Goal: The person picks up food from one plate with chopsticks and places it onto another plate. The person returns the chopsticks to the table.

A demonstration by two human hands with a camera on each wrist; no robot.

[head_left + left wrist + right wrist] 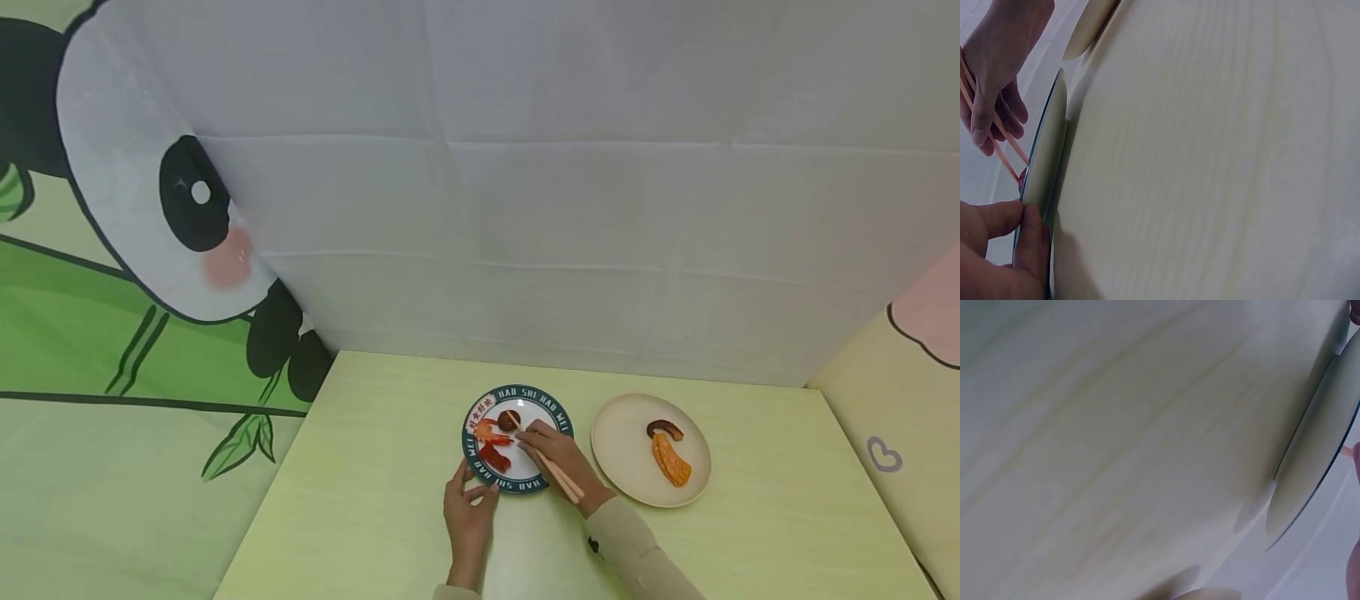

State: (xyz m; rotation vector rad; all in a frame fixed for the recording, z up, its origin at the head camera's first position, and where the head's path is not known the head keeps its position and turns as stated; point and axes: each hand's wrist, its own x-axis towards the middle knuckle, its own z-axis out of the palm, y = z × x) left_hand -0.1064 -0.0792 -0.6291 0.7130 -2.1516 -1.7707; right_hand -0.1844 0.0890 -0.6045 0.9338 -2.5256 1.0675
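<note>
A white plate with a dark teal lettered rim (517,392) lies on the table. My left hand (471,512) holds its near left edge; in the left wrist view the thumb and fingers (1030,244) pinch the rim. My right hand (562,458) grips a pair of light wooden chopsticks (564,481), their tips at a round brown mushroom cap (508,420) on the plate. An orange-red shrimp (489,432) and a dark red chunk of food (494,456) lie beside it. In the right wrist view the plate's underside (1319,456) shows side-on.
To the right, near the right forearm, stands a cream plate (622,458) bearing a ridged orange piece (671,460) and a curved brown slice (664,429). The pale yellow-green table (390,467) meets a white sheet (562,208) at the back. Printed cloth hangs at both sides.
</note>
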